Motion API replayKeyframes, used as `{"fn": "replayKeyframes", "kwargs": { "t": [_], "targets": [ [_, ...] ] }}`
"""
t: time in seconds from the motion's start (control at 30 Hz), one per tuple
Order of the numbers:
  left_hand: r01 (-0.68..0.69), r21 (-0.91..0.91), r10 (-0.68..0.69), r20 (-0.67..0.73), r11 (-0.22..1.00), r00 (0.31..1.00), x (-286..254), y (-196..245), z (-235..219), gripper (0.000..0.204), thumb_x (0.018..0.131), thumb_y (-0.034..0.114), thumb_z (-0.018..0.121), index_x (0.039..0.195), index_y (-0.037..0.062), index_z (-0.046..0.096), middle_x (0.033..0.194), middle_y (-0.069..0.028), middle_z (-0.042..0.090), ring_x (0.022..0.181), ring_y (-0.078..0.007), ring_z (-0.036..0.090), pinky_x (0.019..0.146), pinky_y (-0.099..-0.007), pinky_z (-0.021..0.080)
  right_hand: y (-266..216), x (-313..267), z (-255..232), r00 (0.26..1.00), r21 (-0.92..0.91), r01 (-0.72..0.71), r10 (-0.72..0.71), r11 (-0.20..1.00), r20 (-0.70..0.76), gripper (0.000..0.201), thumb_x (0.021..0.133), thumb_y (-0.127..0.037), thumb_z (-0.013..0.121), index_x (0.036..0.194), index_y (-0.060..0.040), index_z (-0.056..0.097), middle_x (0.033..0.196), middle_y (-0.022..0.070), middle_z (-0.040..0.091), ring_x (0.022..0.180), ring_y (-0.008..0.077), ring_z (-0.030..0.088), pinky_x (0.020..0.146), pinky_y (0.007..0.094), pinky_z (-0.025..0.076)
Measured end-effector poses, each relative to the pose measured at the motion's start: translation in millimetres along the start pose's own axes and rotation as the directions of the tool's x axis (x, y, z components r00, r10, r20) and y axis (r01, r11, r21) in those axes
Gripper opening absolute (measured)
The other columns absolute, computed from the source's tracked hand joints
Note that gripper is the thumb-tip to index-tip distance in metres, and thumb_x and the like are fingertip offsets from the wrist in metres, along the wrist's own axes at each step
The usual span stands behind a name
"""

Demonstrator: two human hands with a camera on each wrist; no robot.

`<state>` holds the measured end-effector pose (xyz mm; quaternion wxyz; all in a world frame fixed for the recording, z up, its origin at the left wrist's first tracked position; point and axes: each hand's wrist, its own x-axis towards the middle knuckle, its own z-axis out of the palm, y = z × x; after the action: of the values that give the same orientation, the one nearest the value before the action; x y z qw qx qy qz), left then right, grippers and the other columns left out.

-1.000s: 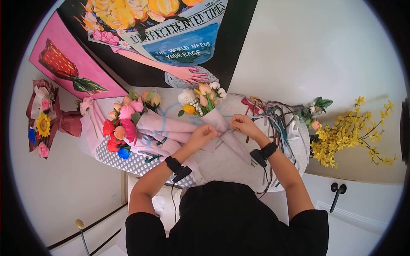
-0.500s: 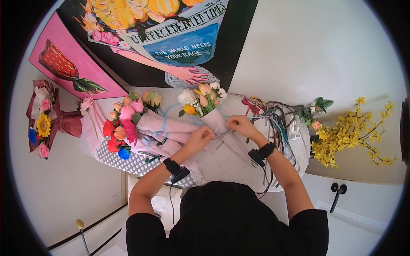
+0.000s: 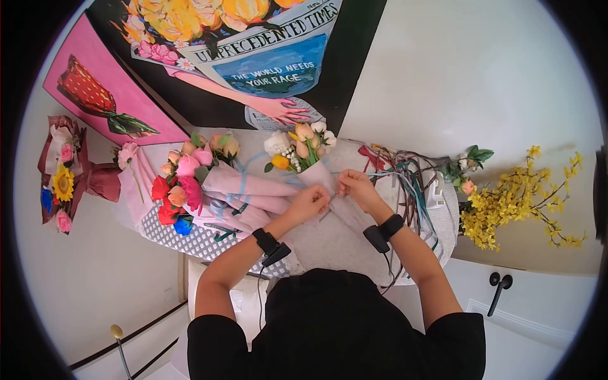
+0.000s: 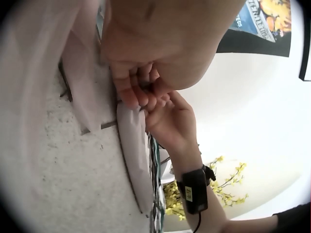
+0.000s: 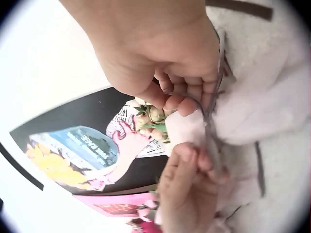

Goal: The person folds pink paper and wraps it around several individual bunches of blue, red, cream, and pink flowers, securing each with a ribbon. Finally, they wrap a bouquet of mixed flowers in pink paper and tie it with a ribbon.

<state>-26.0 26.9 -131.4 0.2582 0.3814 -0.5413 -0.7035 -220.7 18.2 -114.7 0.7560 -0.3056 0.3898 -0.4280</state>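
Note:
A bouquet of peach, white and yellow tulips lies on the table, its flowers pointing away from me. Pale pink wrapping paper surrounds the stems. Both hands work at the waist of this wrap with a thin grey ribbon. My right hand pinches the ribbon between thumb and fingers, just right of the wrap. Close by on the left side, my left hand also pinches the ribbon with curled fingers, its fingertips partly hidden in the left wrist view. The wrap's lower end flares toward me below the hands.
Several wrapped bouquets with pink and red flowers lie to the left. Loose ribbons are heaped at the right, beside yellow blossom branches. Paintings lean behind the table.
The ribbon stretched between the hands earlier is less visible now. The left hand has moved slightly right, and both hands stay close to the wrap.

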Motion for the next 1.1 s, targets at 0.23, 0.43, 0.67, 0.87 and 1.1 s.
{"fn": "replayKeyframes", "kwargs": {
  "t": [0.23,0.43,0.67,0.87,1.1],
  "targets": [
    [0.069,0.183,-0.045,-0.13,0.981,0.99,0.8,-2.3,-2.1,0.009,0.088,0.009,0.053,0.084,0.0019,0.049,0.072,-0.006,0.058,0.059,-0.0102,0.055,0.049,-0.0241,0.046,10.9,8.0,1.7,0.993,-0.285,0.06,-0.087,0.957,-0.083,0.015,0.089,-0.015,0.053,0.081,-0.0029,0.05,0.063,-0.001,0.048,0.054,0.008,0.045,0.052,0.0219,0.036],
    [0.128,-0.171,-0.169,-0.257,0.977,0.952,-5.5,-5.1,-2.5,0.013,0.086,0.01,0.055,0.091,0.0,0.048,0.079,-0.0095,0.059,0.059,-0.0138,0.057,0.049,-0.0263,0.05,16.3,11.2,-3.8,0.962,-0.336,0.186,-0.24,0.923,-0.127,0.009,0.087,-0.013,0.053,0.087,-0.0042,0.052,0.067,0.0002,0.051,0.06,0.0099,0.05,0.058,0.0228,0.041],
    [0.171,-0.193,-0.242,-0.453,0.966,0.858,-13.7,17.1,-0.1,0.052,0.081,0.026,0.064,0.114,-0.0006,0.035,0.093,-0.0107,0.054,0.059,-0.0146,0.055,0.043,-0.0252,0.046,-4.1,-18.3,-18.6,0.969,-0.803,0.077,-0.234,0.59,-0.079,0.027,0.074,-0.013,0.063,0.095,-0.0014,0.051,0.08,0.0077,0.057,0.073,0.0172,0.055,0.062,0.0281,0.045],
    [0.259,-0.395,-0.381,-0.271,0.881,0.884,12.8,8.6,-7.5,0.051,0.076,0.027,0.07,0.111,0.0002,0.046,0.081,-0.0048,0.054,0.057,-0.0121,0.052,0.037,-0.0225,0.037,11.5,-22.3,-10.6,0.935,-0.949,0.286,-0.256,0.133,0.246,0.04,0.066,-0.019,0.072,0.096,-0.0013,0.052,0.094,0.0148,0.054,0.089,0.0286,0.052,0.074,0.0356,0.043],
    [0.002,-0.575,-0.203,-0.286,0.818,0.937,-6.9,8.3,8.3,0.039,0.078,0.021,0.068,0.109,0.0028,0.052,0.09,-0.0046,0.061,0.074,-0.0137,0.059,0.059,-0.0269,0.046,-12.2,-44.0,-5.3,0.962,-0.807,0.25,-0.235,0.536,0.142,0.056,0.069,-0.021,0.074,0.113,-0.0021,0.046,0.11,0.0137,0.048,0.1,0.0241,0.048,0.086,0.0328,0.04]
  ]
}}
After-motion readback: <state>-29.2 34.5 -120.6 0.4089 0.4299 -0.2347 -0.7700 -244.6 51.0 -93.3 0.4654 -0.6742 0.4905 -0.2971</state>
